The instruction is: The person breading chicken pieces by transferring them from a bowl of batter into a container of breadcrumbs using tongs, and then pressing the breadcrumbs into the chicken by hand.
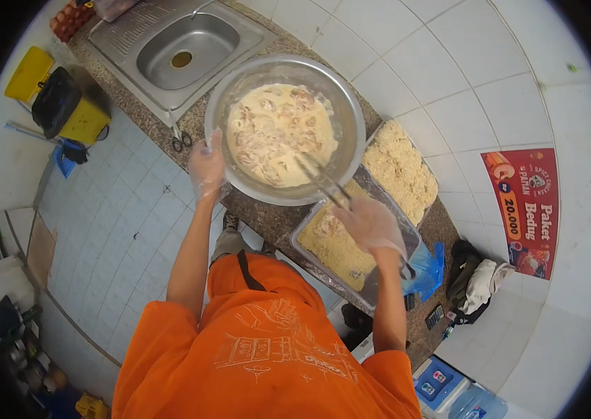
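A large steel bowl (355, 131) holds meat pieces in pale, creamy batter (280, 131). My left hand (206, 165), in a clear plastic glove, is at the bowl's left rim; its thumb lies along the side. Metal tongs (327, 183) are in my gloved right hand (371, 222), with their tips over the batter at the lower right of the bowl. Below that hand is a clear plastic tub (366, 298) of yellowish crumbs or flour, with a batter-coated piece partly hidden by the hand. A second tub of pale, coarse crumbs (400, 173) stands behind it, by the wall.
A steel sink (188, 50) is set in the granite counter beyond the bowl. Scissors (181, 139) lie at its near corner. A blue plastic bag (426, 272), a calculator (434, 317) and dark cloth items (463, 277) are at the right. A yellow bin (83, 123) stands on the floor.
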A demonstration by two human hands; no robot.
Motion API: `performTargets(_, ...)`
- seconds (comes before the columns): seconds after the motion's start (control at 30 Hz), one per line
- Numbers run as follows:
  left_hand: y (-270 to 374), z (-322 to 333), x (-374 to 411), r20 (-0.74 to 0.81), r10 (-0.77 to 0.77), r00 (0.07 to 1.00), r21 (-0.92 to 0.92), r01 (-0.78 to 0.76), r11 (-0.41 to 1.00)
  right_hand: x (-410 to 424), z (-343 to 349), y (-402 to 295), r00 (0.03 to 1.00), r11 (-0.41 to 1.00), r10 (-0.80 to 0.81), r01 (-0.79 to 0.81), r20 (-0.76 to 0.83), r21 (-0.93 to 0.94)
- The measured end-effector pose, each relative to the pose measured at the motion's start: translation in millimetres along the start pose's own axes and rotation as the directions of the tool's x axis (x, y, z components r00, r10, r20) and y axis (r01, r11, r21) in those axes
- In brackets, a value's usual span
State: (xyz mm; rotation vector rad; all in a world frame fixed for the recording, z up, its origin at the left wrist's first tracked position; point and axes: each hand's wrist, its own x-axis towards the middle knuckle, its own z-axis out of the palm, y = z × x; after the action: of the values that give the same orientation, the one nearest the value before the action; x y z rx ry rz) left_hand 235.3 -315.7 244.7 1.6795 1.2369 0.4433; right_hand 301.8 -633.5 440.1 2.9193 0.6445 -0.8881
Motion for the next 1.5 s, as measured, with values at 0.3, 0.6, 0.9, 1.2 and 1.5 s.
performTargets(0.3, 5, 0, 7, 0.056, -0.011, 0.998, 0.002, 0.011, 1.000, 115, 68, -73, 0.956, 0.898, -0.286, 0.290, 0.061, -0.331)
performTargets(0.6, -3, -11, 10, 0.061, 0.052, 0.997, -0.041, -0.049, 0.998, 92, -14, -41, 0.979, 0.993, -0.091, 0.104, 0.184, -0.061)
performTargets(0.9, -12, -10, 19, 0.085, 0.101, 0.991, -0.061, -0.096, 0.993, 112, 31, -81, 0.957, 0.798, -0.273, 0.280, 0.095, -0.534)
performTargets(1.2, -12, -8, 19, 0.073, 0.080, 0.994, -0.065, -0.076, 0.995, 137, 32, -73, 0.972, 0.885, -0.182, 0.228, 0.148, -0.407)
performTargets(1.5, -18, -10, 23, 0.119, 0.062, 0.991, -0.081, -0.052, 0.995, 149, 22, -52, 0.998, 0.993, -0.010, 0.002, 0.068, 0.116)
